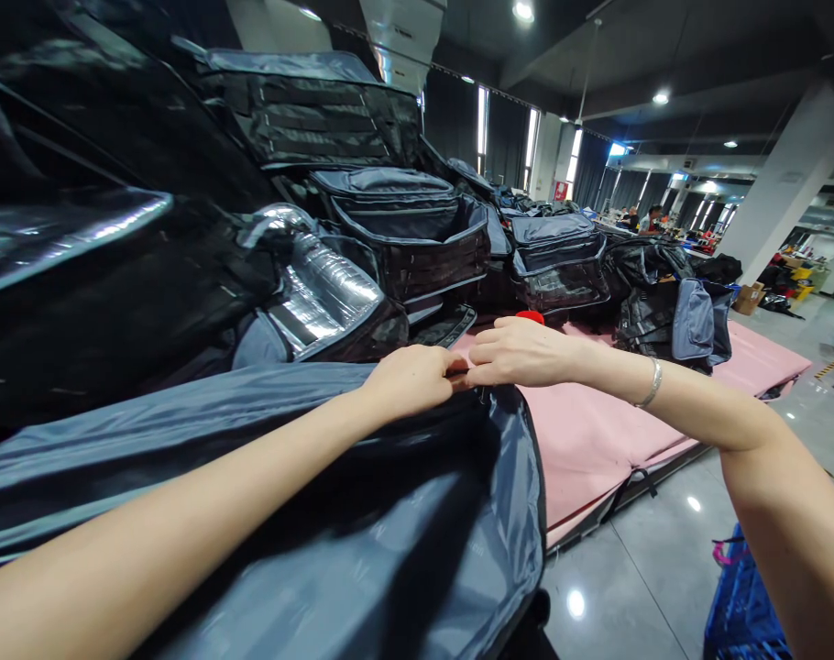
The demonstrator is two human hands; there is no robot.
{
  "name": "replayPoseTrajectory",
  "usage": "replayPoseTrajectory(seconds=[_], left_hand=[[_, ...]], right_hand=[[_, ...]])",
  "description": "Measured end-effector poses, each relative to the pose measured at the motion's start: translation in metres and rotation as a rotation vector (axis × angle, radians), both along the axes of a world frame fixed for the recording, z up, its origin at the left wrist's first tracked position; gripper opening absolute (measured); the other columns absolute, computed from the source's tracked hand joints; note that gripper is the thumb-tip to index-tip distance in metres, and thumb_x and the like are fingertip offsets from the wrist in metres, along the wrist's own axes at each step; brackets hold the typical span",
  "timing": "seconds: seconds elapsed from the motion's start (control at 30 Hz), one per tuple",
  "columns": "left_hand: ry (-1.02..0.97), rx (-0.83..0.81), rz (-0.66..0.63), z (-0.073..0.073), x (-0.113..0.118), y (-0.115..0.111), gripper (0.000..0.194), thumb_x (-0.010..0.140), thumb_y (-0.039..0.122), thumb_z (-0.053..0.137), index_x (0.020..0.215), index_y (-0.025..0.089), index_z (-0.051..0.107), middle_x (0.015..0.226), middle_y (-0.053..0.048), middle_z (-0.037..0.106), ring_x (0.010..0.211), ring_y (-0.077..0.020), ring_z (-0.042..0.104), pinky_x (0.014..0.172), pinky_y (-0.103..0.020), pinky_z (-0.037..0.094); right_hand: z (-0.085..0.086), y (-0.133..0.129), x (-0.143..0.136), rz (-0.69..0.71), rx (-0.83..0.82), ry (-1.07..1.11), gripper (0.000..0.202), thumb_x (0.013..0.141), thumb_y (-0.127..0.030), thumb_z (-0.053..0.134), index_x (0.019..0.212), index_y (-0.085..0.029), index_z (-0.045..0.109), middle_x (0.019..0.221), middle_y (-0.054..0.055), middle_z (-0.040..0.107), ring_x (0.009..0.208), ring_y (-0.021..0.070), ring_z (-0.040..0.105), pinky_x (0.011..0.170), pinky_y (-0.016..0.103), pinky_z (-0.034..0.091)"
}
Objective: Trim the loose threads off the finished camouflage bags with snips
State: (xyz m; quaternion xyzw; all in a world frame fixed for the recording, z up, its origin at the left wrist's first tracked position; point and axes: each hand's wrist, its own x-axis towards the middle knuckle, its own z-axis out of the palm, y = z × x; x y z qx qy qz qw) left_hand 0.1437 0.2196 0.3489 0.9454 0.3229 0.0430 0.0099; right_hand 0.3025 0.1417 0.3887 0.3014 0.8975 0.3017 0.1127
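A large black bag with grey-blue lining [362, 587] lies open in front of me, its inside facing up. At its far edge my left hand [417, 376] is closed, thumb and fingers pinching the dark rim. My right hand [513, 353] meets it there, fingers bent down and pressed together on the same edge, with a silver bracelet on the wrist. The fingertips of both hands nearly touch. Whatever small part sits between them is mostly hidden. Just behind the right hand shows a bit of a red object [531, 316].
Black bags are piled at the left and back, one with a silver foil lining [334, 293]. Pink sheeting [596, 449] covers the table to the right. A blue crate [743, 605] stands on the tiled floor, and a pillar [788, 174] rises behind. People sit far back.
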Motion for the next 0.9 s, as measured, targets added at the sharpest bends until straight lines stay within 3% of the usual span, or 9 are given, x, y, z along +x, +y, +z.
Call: replayPoseTrajectory(seconds=[0.3,0.43,0.57,0.7,0.8,0.9], left_hand=[[0.018,0.001,-0.044,0.002,-0.001,-0.001,0.044,0.081,0.043,0.029,0.099,0.028,0.066,0.1,-0.004,0.069,0.09,-0.0245,0.063,0.072,-0.032,0.044],[0.006,-0.053,-0.045,0.005,-0.002,-0.001,0.044,0.083,0.045,0.028,0.098,0.028,0.066,0.1,-0.003,0.069,0.092,-0.0229,0.063,0.074,-0.03,0.044],[-0.011,-0.045,-0.143,0.007,-0.017,-0.003,0.042,0.083,0.044,0.034,0.108,0.024,0.062,0.109,-0.005,0.065,0.099,-0.0212,0.059,0.083,-0.029,0.042],[0.014,-0.036,-0.185,0.004,-0.068,-0.008,0.048,0.082,0.035,0.043,0.129,0.024,0.045,0.132,-0.004,0.05,0.119,-0.0198,0.046,0.099,-0.027,0.032],[0.061,0.018,-0.065,0.002,-0.126,-0.015,0.05,0.086,0.037,0.037,0.134,0.022,0.04,0.137,-0.004,0.045,0.121,-0.0196,0.041,0.104,-0.029,0.027],[0.114,0.11,0.096,0.003,-0.184,-0.024,0.061,0.087,0.053,0.022,0.133,0.017,0.041,0.134,-0.006,0.046,0.119,-0.02,0.043,0.102,-0.032,0.029]], right_hand=[[0.002,-0.003,0.004,-0.042,-0.119,0.081,0.018,0.094,-0.019,0.044,0.098,-0.018,0.061,0.083,0.005,0.061,0.081,0.0172,0.05,0.058,0.029,0.025],[0.0,-0.011,0.011,-0.139,-0.218,0.427,0.016,0.088,-0.026,0.055,0.099,-0.015,0.059,0.091,0.007,0.063,0.083,0.0164,0.054,0.064,0.025,0.035],[-0.015,-0.028,0.014,-0.251,-0.3,0.794,0.032,0.076,-0.027,0.069,0.103,-0.014,0.057,0.095,0.006,0.064,0.082,0.0155,0.058,0.068,0.024,0.043],[-0.031,-0.06,0.009,-0.312,-0.379,0.876,0.022,0.073,-0.005,0.056,0.089,-0.018,0.065,0.083,0.003,0.068,0.077,0.0147,0.062,0.069,0.024,0.045],[-0.036,-0.089,0.005,-0.343,-0.564,0.89,0.029,0.074,-0.005,0.049,0.089,-0.022,0.068,0.08,0.003,0.069,0.071,0.015,0.064,0.065,0.024,0.047],[-0.038,-0.116,0.005,-0.348,-0.787,0.828,0.04,0.075,-0.009,0.046,0.101,-0.031,0.065,0.08,0.004,0.069,0.067,0.0154,0.065,0.059,0.025,0.049]])
